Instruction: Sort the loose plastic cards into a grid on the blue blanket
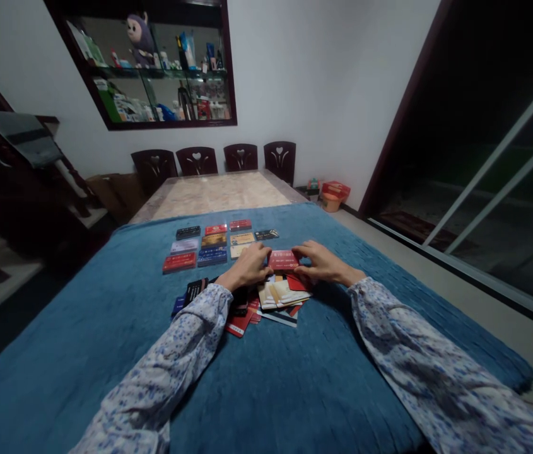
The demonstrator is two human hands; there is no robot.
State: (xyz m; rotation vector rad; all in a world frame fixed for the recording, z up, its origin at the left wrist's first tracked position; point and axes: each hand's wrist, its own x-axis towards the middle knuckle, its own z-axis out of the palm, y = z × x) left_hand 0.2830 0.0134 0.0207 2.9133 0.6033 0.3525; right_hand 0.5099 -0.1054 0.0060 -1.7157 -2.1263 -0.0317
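Observation:
Between my two hands is a stack of red cards. My left hand pinches its left edge with thumb and fingers, and my right hand grips its right edge. Just in front of the stack lies a loose pile of cream cards, with red cards and a card with a dark stripe beneath and beside it. Black cards lie partly behind my left forearm. Farther back are neat stacks in rows, among them a red one, a blue one and a black one.
A blue cloth covers the near part of the table. Beyond it shows the bare marble-like tabletop, with several dark chairs behind. A red and orange container stands on the floor at the right.

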